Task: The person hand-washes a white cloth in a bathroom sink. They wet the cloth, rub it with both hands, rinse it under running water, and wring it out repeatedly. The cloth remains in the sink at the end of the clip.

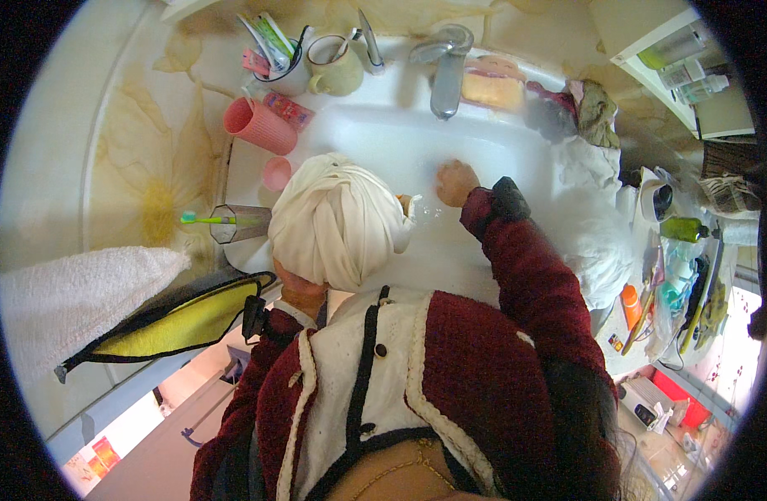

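A large bundled white cloth (336, 219) is held up over the left part of the white sink (383, 131). My left hand (301, 285) grips it from below at its lower left; part of the fingers is hidden by the cloth. My right hand (455, 183) is over the basin, to the right of the bundle and apart from it, with its fingers curled; they are blurred, and whether they hold anything does not show. Small splashes lie between the hand and the bundle. The chrome faucet (447, 81) stands behind the right hand at the sink's back.
Mugs with toothbrushes, a pink ribbed cup (261, 126) and a clear tumbler (239, 223) line the left rim. A soap dish (493, 84) sits beside the faucet. Wet cloths (590, 219) lie along the right rim, beside bottles and an orange tube (631, 305). A white towel (95, 300) hangs at left.
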`<state>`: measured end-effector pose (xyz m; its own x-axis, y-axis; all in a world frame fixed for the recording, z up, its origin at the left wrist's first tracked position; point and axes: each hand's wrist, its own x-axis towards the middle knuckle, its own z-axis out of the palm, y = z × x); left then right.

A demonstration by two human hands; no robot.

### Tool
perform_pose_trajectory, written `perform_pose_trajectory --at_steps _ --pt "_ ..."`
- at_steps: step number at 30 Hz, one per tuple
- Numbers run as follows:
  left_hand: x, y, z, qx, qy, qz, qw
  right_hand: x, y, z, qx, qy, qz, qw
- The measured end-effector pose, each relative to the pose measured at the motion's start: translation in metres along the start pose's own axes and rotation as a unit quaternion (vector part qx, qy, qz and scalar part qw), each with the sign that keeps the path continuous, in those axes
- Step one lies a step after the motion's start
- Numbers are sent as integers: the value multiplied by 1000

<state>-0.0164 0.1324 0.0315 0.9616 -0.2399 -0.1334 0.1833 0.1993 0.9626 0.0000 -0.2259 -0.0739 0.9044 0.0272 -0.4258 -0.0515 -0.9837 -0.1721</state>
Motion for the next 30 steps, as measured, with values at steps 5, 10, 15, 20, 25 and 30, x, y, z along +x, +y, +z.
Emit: perform_pose_trajectory --at_steps 5,10,15,20,25,30 --pt "2 1 1 5 -7 1 1000 -3 7 7 17 93 -34 995" --pt "2 2 3 6 -11 2 1000 -3 10 9 40 97 -43 994" --pt "1 2 3 3 -17 1 1000 -6 10 7 33 86 -41 995" --pt "-2 4 4 -39 -21 -11 999 -14 4 -1 18 106 -22 994" --pt "-5 9 6 195 -47 104 974 -20 -2 -12 21 49 -4 999" --pt "-2 -1 -1 140 -32 62 988 -39 19 -23 83 73 10 994"
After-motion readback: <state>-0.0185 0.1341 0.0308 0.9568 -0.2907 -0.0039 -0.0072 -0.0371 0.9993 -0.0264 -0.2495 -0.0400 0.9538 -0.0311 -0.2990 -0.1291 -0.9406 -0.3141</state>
